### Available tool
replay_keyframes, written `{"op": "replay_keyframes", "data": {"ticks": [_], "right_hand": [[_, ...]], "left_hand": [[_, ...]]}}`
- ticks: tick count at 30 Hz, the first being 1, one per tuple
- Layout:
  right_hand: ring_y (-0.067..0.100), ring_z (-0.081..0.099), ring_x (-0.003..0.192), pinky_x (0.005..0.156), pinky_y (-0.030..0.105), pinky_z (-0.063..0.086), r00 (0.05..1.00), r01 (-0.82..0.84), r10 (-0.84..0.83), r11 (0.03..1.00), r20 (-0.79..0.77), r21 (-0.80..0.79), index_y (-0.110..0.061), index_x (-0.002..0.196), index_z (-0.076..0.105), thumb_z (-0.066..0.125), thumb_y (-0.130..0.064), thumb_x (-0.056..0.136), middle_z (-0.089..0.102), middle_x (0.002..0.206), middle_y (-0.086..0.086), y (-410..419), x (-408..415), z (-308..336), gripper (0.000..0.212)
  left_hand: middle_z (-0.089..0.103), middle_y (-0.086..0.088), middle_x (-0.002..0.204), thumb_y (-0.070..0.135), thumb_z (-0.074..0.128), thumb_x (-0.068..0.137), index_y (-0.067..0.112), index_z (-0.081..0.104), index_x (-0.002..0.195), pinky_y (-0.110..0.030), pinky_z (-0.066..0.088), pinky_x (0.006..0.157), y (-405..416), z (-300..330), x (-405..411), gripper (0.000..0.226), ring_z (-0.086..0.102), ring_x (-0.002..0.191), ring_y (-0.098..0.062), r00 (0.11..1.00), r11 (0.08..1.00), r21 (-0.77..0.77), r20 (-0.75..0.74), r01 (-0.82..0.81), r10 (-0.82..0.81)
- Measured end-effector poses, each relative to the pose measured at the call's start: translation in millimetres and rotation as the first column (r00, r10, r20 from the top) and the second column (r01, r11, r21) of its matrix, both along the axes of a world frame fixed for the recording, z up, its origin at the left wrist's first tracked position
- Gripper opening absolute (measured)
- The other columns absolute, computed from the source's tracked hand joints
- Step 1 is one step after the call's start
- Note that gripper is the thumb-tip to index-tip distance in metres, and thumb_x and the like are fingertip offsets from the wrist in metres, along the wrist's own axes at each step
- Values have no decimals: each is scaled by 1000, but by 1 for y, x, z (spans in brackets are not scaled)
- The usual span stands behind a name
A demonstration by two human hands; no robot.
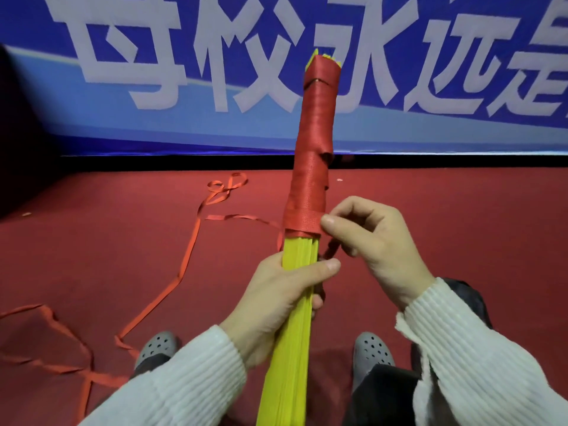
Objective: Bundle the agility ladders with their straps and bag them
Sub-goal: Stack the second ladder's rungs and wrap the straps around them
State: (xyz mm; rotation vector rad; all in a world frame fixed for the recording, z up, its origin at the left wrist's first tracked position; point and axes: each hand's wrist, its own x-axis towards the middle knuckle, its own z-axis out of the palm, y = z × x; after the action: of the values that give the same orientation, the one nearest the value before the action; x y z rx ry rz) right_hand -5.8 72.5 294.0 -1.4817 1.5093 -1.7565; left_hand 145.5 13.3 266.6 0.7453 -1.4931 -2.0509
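Red carpet floor (430, 216), loose red strap (184, 262) trailing across it, grey clogs (373, 348)

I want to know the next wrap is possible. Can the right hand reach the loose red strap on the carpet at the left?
Probably not directly: the right hand pinches the wrapped strap, and the yellow bundle and the left hand stand between it and the loose strap.
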Motion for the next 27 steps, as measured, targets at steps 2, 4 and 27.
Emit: {"op": "replay_keyframes", "data": {"ticks": [2, 4, 27], "right_hand": [[-2, 50, 56, 57, 9, 38, 999, 17, -14, 999, -50, 45, -15, 82, 72, 77, -10, 86, 63, 64, -12, 4, -13, 3, 8], [-2, 51, 52, 54, 7, 37, 995, 66, -58, 994, -87, 86, -15, 84, 75, 78, -7, 88, 65, 64, -12, 7, -20, 3, 9], [22, 46, 64, 57, 34, 34, 902, -364, 313, 922, 298, 133, -31, 101, 76, 86, -68, 62, 57, 77, 7, 7, -2, -7, 55]], "left_hand": [[54, 1, 66, 22, 83, 86, 17, 60, 92, -23, 42, 45, -5, 0, 2, 25, 53, 51, -12, 997, 993, -97, 22, -73, 76], [60, 0, 71, 23, 83, 86, 14, 58, 107, -26, 45, 47, -9, -2, 5, 34, 56, 53, -13, 991, 982, -140, 14, -131, 134], [74, -16, 117, 48, 83, 81, 9, 76, 117, -42, 61, 90, -33, -4, 27, 53, 73, 107, -29, 852, 904, -11, -329, 428, -408]]}}
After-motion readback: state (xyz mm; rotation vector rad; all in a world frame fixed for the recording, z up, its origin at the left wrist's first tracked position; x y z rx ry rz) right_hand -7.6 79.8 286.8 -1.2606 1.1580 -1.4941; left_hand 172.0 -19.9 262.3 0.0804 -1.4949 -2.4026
